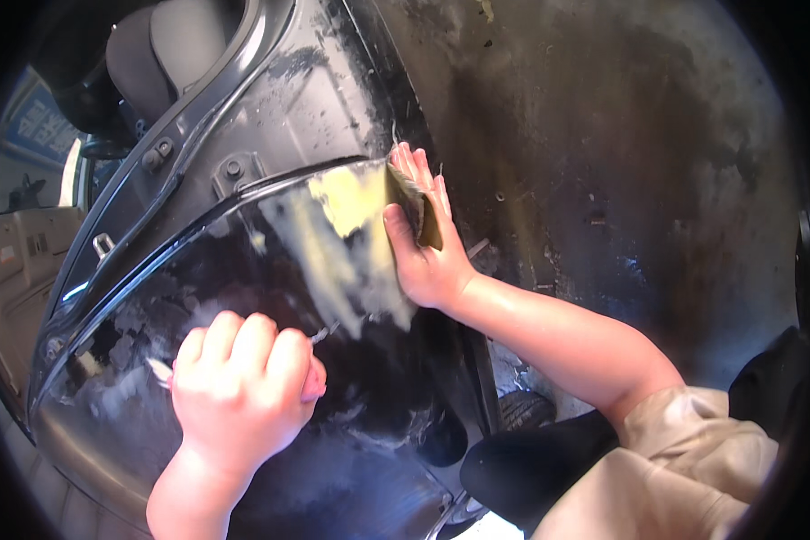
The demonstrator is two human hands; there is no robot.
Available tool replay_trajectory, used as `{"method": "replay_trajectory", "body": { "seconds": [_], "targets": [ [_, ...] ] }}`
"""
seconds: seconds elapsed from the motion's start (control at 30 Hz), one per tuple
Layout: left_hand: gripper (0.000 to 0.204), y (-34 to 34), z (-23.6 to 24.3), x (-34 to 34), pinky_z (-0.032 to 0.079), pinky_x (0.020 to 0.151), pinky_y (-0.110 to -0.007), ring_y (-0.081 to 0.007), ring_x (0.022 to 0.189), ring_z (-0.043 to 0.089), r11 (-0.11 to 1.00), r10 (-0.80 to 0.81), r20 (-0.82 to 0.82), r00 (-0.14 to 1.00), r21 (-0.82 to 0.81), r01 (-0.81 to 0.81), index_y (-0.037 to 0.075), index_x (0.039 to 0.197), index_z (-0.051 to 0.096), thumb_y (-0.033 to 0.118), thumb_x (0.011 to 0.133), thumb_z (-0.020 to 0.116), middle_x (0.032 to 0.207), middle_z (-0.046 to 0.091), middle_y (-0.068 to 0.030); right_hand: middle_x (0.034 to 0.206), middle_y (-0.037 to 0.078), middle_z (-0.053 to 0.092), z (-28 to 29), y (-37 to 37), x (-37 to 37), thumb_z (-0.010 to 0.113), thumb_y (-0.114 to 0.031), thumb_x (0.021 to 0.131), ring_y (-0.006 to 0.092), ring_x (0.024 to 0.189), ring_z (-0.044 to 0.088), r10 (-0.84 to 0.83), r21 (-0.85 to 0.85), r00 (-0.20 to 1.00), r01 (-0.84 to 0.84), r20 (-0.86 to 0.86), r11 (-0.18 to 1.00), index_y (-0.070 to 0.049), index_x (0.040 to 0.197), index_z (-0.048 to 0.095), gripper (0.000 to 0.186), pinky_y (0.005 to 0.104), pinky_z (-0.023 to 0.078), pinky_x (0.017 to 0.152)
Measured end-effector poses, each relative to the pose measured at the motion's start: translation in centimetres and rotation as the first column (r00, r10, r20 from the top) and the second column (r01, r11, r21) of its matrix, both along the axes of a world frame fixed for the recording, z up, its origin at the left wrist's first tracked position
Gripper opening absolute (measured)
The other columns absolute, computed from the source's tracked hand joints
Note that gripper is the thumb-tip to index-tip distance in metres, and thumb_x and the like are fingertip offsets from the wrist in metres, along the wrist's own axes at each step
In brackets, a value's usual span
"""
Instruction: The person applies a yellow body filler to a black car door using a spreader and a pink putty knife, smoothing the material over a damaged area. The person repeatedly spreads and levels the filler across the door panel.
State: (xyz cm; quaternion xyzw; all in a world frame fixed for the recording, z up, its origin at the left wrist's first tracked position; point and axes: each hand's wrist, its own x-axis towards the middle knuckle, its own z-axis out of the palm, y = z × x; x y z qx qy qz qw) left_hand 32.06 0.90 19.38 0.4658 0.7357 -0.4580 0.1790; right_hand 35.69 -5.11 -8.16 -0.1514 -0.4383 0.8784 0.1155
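My right hand (427,256) presses a folded olive-brown sheet of sandpaper (433,227) to the edge of a black car body panel (270,297). Its fingers are stretched along the far side of the edge, the thumb is on the near side, and the sheet sits between them. Just left of that thumb is a patch of yellow body filler (346,200), with pale sanded streaks running down from it. Farther left, my left hand (241,373) is closed in a fist over the panel. A small white tip (159,371) pokes out of it; the rest is hidden.
Beyond the panel lies the car's door opening, with a bolted metal piece (232,169) on its frame and a grey seat (189,45) inside. Stained dark floor (603,162) spreads to the right. A tyre (526,409) and my dark-clad leg (535,463) are at the lower right.
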Motion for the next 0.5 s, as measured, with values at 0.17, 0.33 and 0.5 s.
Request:
{"method": "replay_trajectory", "body": {
  "seconds": [0.17,0.33,0.5],
  "targets": [
    [0.022,0.8,0.8,0.6,0.043,0.061,-0.039,-0.0255,0.066,0.055,0.996,0.083,-0.009,0.997,-0.040,-0.083,0.013,0.067,0.053,0.011,0.065,0.074,0.070,0.050,-0.0035,0.182,0.029,0.017,0.3,-1.7,10.8,0.070,-0.005,0.096,0.0458,0.170,0.014,0.236,0.161,0.954,-0.207,-0.186,0.965,-0.003,0.176,0.018,0.095,0.0693,0.009,0.132],
    [0.019,0.8,-0.1,0.0,0.045,0.063,-0.039,-0.0270,0.070,0.058,0.999,0.045,0.017,0.999,-0.015,-0.045,0.013,0.070,0.058,0.008,0.066,0.075,0.076,0.055,-0.0044,0.184,0.019,0.021,-0.8,0.0,0.2,0.063,-0.013,0.108,0.0451,0.171,0.012,0.031,0.093,0.994,-0.021,-0.103,0.995,-0.009,0.176,0.024,0.079,0.0674,0.008,0.132],
    [0.022,0.8,0.6,0.2,0.043,0.062,-0.039,-0.0262,0.067,0.056,0.997,0.071,0.027,0.997,-0.020,-0.070,0.013,0.068,0.054,0.013,0.067,0.075,0.072,0.051,-0.0045,0.183,0.031,0.009,0.2,-2.0,12.2,0.068,-0.008,0.096,0.0478,0.171,0.006,0.260,0.171,0.946,-0.228,-0.195,0.959,-0.001,0.177,0.012,0.098,0.0697,0.004,0.132]
  ]
}}
